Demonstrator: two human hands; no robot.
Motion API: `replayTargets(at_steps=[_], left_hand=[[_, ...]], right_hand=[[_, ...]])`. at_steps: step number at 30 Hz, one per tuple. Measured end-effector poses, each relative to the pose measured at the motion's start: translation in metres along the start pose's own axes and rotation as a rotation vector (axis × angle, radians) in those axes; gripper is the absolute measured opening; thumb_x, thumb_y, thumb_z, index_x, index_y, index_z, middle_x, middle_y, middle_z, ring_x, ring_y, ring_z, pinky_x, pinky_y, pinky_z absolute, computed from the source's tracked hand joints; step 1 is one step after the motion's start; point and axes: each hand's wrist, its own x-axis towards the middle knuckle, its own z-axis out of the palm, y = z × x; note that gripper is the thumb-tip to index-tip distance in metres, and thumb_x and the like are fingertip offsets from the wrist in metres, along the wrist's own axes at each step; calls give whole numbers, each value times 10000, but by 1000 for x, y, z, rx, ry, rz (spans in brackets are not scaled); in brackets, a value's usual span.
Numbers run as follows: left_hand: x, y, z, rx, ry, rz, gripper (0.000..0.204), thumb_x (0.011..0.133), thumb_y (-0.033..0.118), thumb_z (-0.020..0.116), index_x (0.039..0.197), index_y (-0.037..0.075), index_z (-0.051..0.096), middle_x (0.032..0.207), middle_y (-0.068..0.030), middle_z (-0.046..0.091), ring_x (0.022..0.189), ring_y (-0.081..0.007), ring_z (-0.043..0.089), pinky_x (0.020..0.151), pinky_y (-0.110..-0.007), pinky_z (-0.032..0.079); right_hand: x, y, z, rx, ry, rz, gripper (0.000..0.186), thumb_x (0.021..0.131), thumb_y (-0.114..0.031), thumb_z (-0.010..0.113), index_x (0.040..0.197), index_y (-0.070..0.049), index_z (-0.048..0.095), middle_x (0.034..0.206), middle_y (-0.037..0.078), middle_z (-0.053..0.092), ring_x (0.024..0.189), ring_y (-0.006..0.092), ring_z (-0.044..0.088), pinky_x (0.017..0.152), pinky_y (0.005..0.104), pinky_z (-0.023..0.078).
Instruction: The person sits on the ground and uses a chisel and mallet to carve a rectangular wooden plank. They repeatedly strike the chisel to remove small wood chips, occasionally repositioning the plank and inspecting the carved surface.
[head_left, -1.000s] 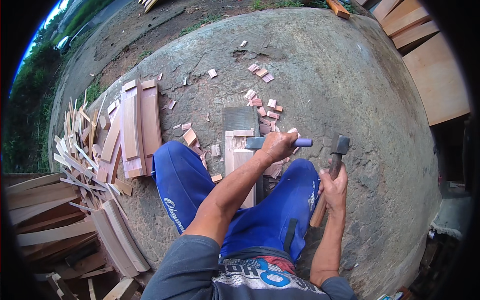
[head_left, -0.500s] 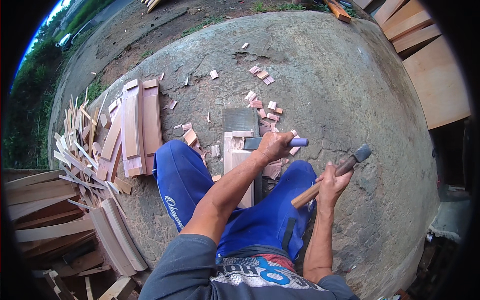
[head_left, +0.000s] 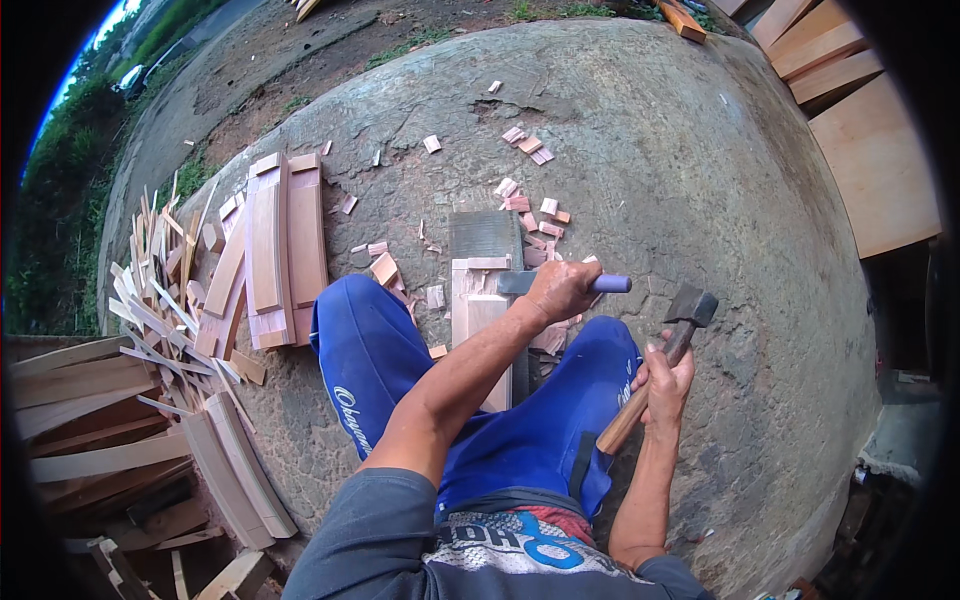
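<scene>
Gripping a chisel (head_left: 560,283) by its purple handle, the left hand (head_left: 562,290) is closed tight around it, blade end pointing left across a wood block (head_left: 478,300). Blade sits on or just over the block's top; contact can't be told. The right hand (head_left: 664,385) holds a hammer (head_left: 655,365) in a full fist on the wooden shaft, dark metal head up and tilted right, well apart from the chisel. Block lies between the knees, partly under the left forearm, with a grey plank (head_left: 484,236) just beyond it. Blue trousers (head_left: 375,370) frame it both sides. Person sits on a large rough rock (head_left: 700,190). Small wood chips (head_left: 525,200) scattered past the plank and beside the left knee. Stack of flat boards (head_left: 280,245) lies left of the left leg, touching the rock. Pile of thin splinters and slats (head_left: 150,300) further left. Larger planks (head_left: 870,150) at upper right edge.
</scene>
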Motion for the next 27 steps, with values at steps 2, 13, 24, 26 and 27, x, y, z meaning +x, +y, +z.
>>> replayTargets(at_steps=[2,13,24,26,27], left_hand=[[0,-2,-3,-7,-4,-25,162,853,239,739,910,122,643,733,-130,694,702,-366,710,620,-497,547],[6,-15,3,-37,55,-27,180,813,204,739,863,104,598,729,-151,682,675,-390,695,585,-502,528],[7,-24,6,-45,112,-36,239,847,280,776,836,110,607,690,-135,660,669,-378,692,581,-485,532],[7,-21,9,14,92,-8,241,852,283,773,830,109,607,681,-131,654,661,-372,688,572,-478,529],[7,-20,11,41,81,5,243,854,285,771,827,108,608,677,-129,650,656,-369,686,567,-474,527]], right_hand=[[-6,-3,9,10,-19,43,461,948,-70,649,1340,30,426,795,27,530,526,78,508,460,270,484],[-8,-9,23,-68,-105,38,452,944,-58,668,1328,46,455,882,42,532,529,80,516,464,269,480],[15,-26,15,-290,-18,-181,464,939,-69,660,1335,49,450,819,76,561,592,164,580,546,360,511],[24,-5,26,-607,-11,-246,472,925,-88,671,1323,42,453,848,150,616,659,272,655,631,446,540],[24,-6,33,-847,-202,-302,474,900,-125,699,1283,28,465,936,264,669,857,432,704,775,519,527]])
